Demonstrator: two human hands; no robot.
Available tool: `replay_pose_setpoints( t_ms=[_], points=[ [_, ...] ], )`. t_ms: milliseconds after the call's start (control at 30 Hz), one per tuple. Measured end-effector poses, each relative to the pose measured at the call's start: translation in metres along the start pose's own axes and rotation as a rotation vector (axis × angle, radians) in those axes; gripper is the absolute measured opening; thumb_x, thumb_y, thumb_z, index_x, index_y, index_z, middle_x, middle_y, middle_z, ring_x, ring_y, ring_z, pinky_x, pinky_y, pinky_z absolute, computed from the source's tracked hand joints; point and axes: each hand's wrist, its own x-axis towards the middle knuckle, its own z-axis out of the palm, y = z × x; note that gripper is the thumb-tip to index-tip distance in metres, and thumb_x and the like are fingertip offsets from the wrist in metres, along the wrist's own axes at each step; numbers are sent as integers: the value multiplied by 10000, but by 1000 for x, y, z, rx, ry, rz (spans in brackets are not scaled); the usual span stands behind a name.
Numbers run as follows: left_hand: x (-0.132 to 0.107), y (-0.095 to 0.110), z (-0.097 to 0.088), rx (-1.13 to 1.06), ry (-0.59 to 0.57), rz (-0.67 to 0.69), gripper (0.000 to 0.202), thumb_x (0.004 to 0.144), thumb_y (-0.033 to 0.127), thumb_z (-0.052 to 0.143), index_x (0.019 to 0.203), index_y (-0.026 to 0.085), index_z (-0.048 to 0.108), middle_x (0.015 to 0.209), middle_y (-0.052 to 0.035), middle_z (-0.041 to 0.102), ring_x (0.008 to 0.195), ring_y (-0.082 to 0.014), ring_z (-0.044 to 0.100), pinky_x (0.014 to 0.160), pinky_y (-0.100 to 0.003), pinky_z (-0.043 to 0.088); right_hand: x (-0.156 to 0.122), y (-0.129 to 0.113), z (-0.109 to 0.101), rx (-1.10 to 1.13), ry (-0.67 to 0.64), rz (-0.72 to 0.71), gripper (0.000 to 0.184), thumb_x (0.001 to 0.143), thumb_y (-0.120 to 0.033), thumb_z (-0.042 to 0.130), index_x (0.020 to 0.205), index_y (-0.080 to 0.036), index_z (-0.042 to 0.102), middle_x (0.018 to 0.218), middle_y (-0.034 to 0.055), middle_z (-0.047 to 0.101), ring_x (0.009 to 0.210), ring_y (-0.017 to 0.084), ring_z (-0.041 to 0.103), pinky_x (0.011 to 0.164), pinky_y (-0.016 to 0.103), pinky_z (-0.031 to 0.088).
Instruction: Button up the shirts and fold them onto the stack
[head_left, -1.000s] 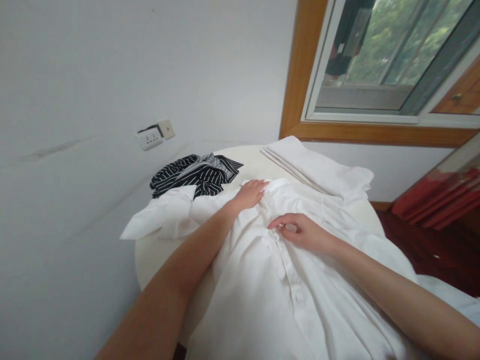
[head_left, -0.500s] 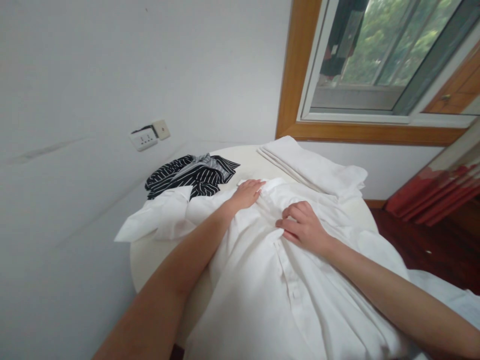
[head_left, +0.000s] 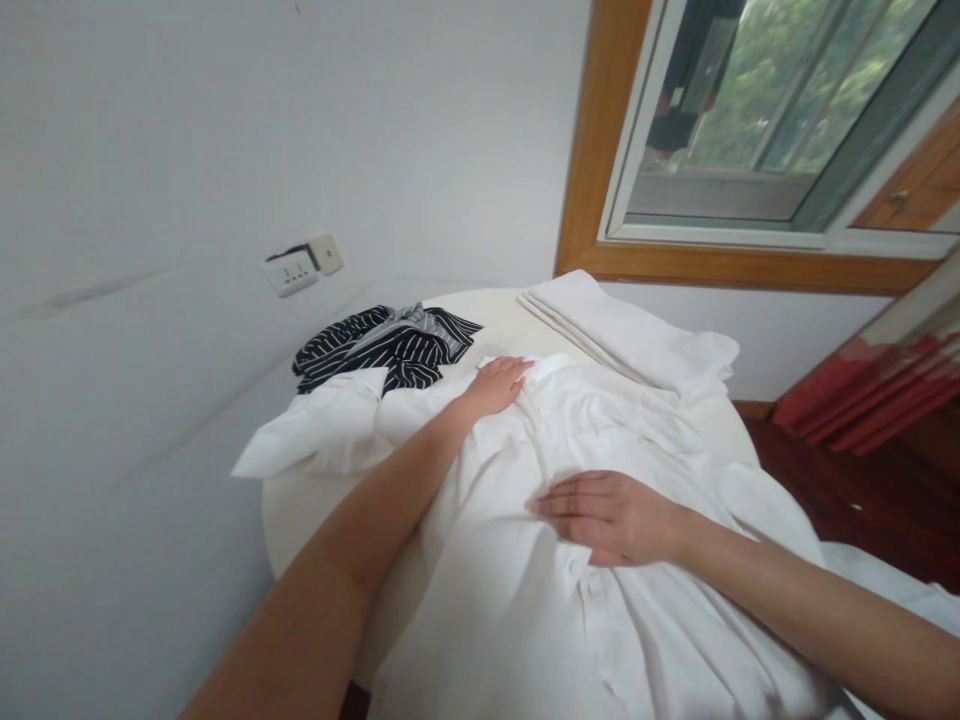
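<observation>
The white shirt (head_left: 480,610) lies rumpled across the tabletop (head_left: 289,515). Your left hand (head_left: 501,386) rests on its far part, fingers extended; your right hand (head_left: 611,515) lies flat by the button strip (head_left: 589,600). It looks light, soft, easily creased; the strip, likely stiffer, should give you the surest pinch.

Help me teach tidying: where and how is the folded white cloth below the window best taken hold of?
Probably by the layered left edge of the folded white cloth, coming from picture left, across the tabletop: stacked folds show there, so one pinch could catch them.
</observation>
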Motion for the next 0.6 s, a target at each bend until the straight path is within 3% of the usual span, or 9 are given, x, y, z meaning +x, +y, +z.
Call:
replay_pose_setpoints(
  t_ms=[133,267,467,600],
  points=[
    [0,2,-2,-6,-3,-14,467,978,277,306,1421,200,431,1463,-67,476,1324,-218,427,1133,-388,312,4,-18,-6,40,-83,33,431,1009,-364,318,1247,-105,567,1366,168,564,1314,186,473,1068,357,421],
    [0,3,-4,-16,-13,-22,464,974,278,309,1419,218,427,1470,-62,468,1331,-210,421,1135,-397,309,14,-31,-10,126,-225,157,507,958,-249,395,1458,-163,399,1491,111,439,1412,163,334,1169,373,254],
    [-2,4,-6,-29,-15,-31,467,975,287,296,1418,223,433,1470,-59,469,1336,-207,416,1134,-400,313,21,-45,-17,457,-291,236,423,961,-282,420,1368,-238,525,1419,56,534,1393,159,369,1201,402,78],
    [-3,3,-5,-23,-20,-26,467,975,291,295,1419,229,430,1471,-54,468,1338,-204,415,1134,-401,312,21,-44,-22,598,-189,261,433,994,-371,338,1329,-211,561,1336,85,607,1359,158,425,1192,381,122]
  ],
)
